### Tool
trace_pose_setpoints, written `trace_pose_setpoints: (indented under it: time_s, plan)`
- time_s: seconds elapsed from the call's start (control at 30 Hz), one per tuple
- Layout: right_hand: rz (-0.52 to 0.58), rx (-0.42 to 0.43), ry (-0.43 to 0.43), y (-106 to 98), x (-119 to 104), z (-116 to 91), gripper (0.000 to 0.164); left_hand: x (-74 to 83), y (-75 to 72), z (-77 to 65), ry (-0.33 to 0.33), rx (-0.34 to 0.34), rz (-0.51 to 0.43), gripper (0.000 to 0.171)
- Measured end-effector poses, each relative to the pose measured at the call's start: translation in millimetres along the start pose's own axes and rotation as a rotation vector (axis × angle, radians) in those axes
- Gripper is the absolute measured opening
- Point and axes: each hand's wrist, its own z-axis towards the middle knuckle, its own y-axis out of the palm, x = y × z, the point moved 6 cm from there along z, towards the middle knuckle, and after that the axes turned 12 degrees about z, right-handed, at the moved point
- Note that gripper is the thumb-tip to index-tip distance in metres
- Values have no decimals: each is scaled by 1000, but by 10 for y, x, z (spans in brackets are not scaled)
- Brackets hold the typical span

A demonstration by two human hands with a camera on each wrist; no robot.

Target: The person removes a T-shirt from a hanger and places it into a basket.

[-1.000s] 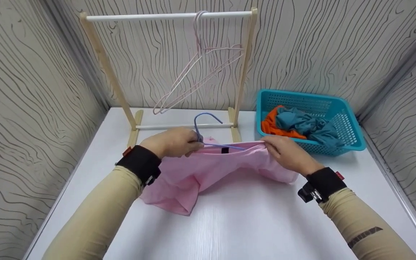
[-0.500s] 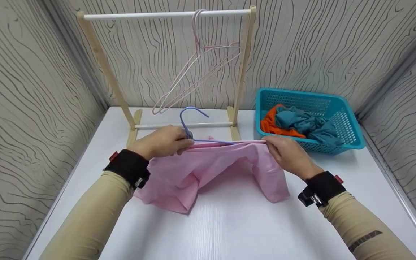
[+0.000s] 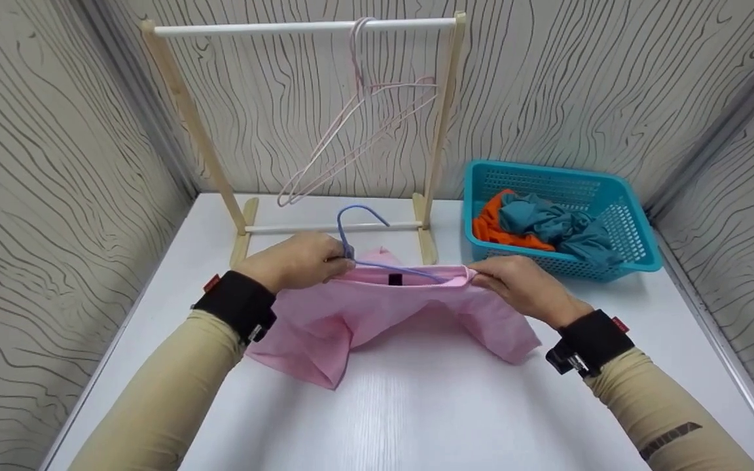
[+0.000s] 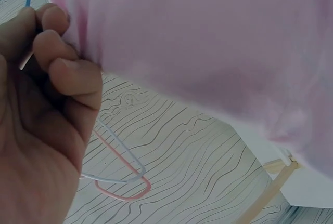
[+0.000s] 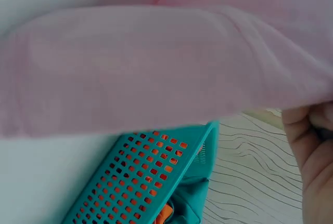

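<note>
A pink shirt (image 3: 390,307) hangs between both hands above the white table, its neck opening facing up with a black label inside. My left hand (image 3: 298,261) pinches a blue clothes hanger (image 3: 377,265) just below its hook, and in the left wrist view its fingers also meet the pink cloth. One arm of the hanger runs into the neck opening; its far end is hidden in the shirt. With thumb and fingers, my right hand (image 3: 524,284) grips the collar at the right shoulder. A sleeve drapes below it, filling much of the right wrist view.
Behind the hands stands a wooden rack (image 3: 442,131) with a white bar (image 3: 252,29). Pink and white hangers (image 3: 331,140) hang from that bar. At the back right, a teal basket (image 3: 645,245) holds orange cloth (image 3: 491,226) and teal cloth (image 3: 547,219). Patterned walls enclose the table (image 3: 403,412).
The hanger and left hand have shifted left overall, after rising and dipping again. The neck opening closed up midway and now gapes again. The right sleeve hangs lower than at first.
</note>
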Motion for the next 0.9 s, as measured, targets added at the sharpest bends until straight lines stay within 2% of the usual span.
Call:
trace_pose_setpoints:
  time_s: [0.13,0.33,0.57,0.7,0.9]
  plan:
    - [-59,-59,39,35,54,-17,21,-16,28,-17,-9,-26,-16,23]
    - [-27,-149,108,60,119,-35,16,-70,36,-64,-25,-24,-34,23]
    - [-14,-176,118,119,192,-64,9,-97,39,-88,-13,-8,-15,26]
    - [52,-182,119,155,232,-75,9,-96,31,-96,-11,3,-10,25]
    - [141,-155,183,154,293,-80,7,-91,33,-94,5,10,-33,26]
